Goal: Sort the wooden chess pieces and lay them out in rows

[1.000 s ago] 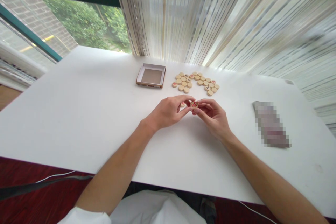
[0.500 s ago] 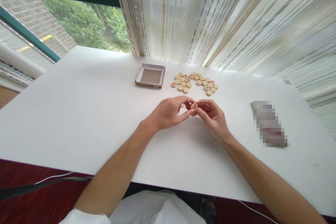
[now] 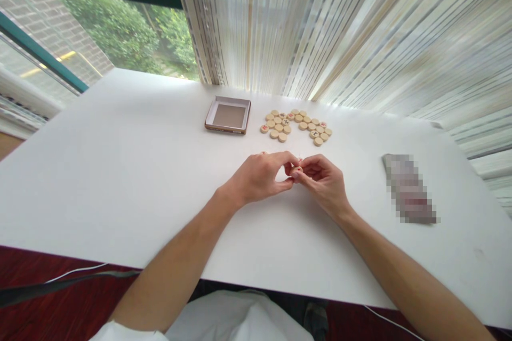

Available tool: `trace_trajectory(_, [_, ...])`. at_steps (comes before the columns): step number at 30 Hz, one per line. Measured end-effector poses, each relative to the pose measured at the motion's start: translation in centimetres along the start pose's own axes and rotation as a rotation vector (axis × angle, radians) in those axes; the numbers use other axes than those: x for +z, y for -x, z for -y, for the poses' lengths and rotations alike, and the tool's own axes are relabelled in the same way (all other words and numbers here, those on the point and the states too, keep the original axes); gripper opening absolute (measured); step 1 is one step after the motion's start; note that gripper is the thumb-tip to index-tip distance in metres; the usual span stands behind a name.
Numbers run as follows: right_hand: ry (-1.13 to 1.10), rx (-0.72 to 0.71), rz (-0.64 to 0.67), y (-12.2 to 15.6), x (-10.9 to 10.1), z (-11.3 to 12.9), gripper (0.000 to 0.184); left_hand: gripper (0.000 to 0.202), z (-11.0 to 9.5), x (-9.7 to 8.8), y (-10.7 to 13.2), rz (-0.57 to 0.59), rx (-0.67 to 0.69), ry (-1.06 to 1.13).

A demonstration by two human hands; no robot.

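Note:
My left hand (image 3: 262, 176) and my right hand (image 3: 322, 178) meet over the middle of the white table (image 3: 120, 170). Both pinch one small round wooden game piece (image 3: 295, 171) between their fingertips; most of the piece is hidden by the fingers. Beyond the hands lies a cluster of several similar wooden discs (image 3: 296, 125), some marked in red or black. An open shallow cardboard box (image 3: 228, 115) sits to the left of that cluster.
A blurred flat grey object (image 3: 410, 187) lies on the table to the right. Striped curtains (image 3: 340, 26) hang behind the table, with a window (image 3: 100, 21) at the left. A cable (image 3: 72, 272) runs along the dark floor near the table's front edge.
The hands have closed in tighter over the piece, so its red-marked face no longer shows. The small piece seen beside the left fingers earlier is now hidden. The view shifted slightly.

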State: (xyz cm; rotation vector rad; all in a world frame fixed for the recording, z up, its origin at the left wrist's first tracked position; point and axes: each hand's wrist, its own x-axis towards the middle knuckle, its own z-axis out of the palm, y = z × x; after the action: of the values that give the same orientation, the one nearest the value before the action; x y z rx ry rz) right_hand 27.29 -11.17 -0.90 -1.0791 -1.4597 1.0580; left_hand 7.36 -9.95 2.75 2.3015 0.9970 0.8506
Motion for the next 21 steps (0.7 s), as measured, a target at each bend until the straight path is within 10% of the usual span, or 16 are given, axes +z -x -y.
trace_trajectory(21, [-0.061,-0.094,-0.008,0.19,0.86,0.16,0.016,0.018,0.29,0.28,-0.05,-0.063,-0.059,0.063])
